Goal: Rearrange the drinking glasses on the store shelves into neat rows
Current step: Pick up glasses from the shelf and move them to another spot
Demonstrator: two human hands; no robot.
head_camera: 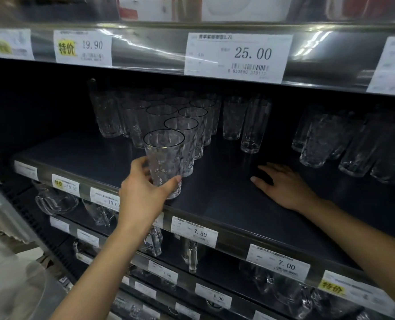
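My left hand (pixel 143 192) grips a clear textured drinking glass (pixel 165 158) near the front edge of the dark middle shelf (pixel 226 199); thumb and fingers wrap its lower half. Behind it several matching glasses (pixel 182 128) stand in a row running to the back, with more beside them. My right hand (pixel 284 185) lies flat, palm down, on the bare shelf to the right and holds nothing. Two taller glasses (pixel 251 125) stand behind that hand. Another group of glasses (pixel 344 144) stands at the far right.
The shelf above (pixel 145 49) hangs low, with price tags 19.90 and 25.00 on its edge. Lower shelves hold glass mugs (pixel 55 202) and more glassware (pixel 193 255). Price labels (pixel 194 234) line the shelf fronts.
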